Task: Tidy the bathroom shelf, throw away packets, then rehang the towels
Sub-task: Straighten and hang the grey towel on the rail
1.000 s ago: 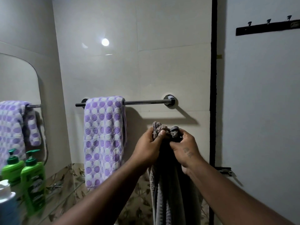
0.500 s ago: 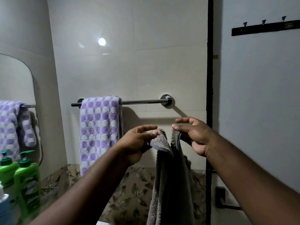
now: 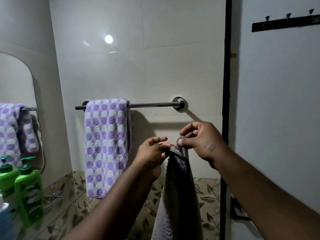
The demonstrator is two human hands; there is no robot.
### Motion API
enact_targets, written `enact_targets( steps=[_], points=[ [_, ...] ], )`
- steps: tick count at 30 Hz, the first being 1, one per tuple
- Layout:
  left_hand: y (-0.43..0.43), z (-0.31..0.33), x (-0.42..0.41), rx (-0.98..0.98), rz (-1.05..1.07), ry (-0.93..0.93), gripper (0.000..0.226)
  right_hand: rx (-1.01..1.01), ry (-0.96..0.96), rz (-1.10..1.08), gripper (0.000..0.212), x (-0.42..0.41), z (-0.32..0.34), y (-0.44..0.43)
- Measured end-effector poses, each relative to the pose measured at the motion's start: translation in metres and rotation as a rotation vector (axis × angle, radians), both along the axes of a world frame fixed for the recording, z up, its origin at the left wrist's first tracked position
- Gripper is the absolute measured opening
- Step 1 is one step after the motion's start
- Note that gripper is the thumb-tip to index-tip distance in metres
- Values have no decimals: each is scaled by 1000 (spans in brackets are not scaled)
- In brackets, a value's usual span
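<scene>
Now, from the head view, we count two towels. One grey towel [image 3: 178,196] hangs from our two hands, near us and below the right half of the single towel bar [image 3: 150,105], apart from it. Our left hand [image 3: 151,156] pinches its top edge between thumb and curled fingers. Our right hand [image 3: 204,142] pinches the same edge just to the right, thumb pressed on the cloth and forefinger raised. The two hands nearly meet.

The other, a purple-and-white dotted towel [image 3: 106,146], is draped over the left end of the bar on the far wall. At the left, one mirror [image 3: 17,84] reflects it. Two green pump bottles [image 3: 28,191] show near the left edge; we cannot tell whether the leftmost is a reflection. One blue bottle [image 3: 5,220] sits nearest, blurred. High on the right wall, one dark rack [image 3: 277,25] carries three hooks.
</scene>
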State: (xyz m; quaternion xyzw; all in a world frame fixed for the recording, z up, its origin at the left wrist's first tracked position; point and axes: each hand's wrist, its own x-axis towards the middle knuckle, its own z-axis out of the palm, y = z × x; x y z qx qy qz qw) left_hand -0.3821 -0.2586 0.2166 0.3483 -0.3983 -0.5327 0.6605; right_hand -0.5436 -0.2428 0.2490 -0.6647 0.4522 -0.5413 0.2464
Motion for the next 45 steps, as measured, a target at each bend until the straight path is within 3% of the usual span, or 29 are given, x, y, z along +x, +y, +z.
enact_targets(
  steps=[7,13,17,19,24,27,32,38,45],
  points=[
    [1,1,-6,-24,24,69,27,-247,326,-129,9,13,-12,4],
    [-2,2,-11,-32,115,132,25,-290,162,-44,30,17,-37,5],
    [-2,0,-13,-93,77,86,24,-311,139,-94,20,12,-34,-2],
    [-4,-4,-10,-172,47,-13,19,-243,106,-36,16,7,-26,-5],
    [-7,-6,5,-453,-172,-607,20,-28,27,234,18,-16,4,-8],
    [-6,-2,14,-473,-292,-714,31,70,64,309,19,-28,21,-10],
    [-5,8,16,-480,-279,-749,15,144,20,353,19,-35,24,-17],
    [-6,3,3,-318,-247,-466,17,11,83,388,11,-38,16,-16],
    [-10,1,-8,-383,-74,-504,19,-6,10,311,5,-30,0,-22]
  ],
)
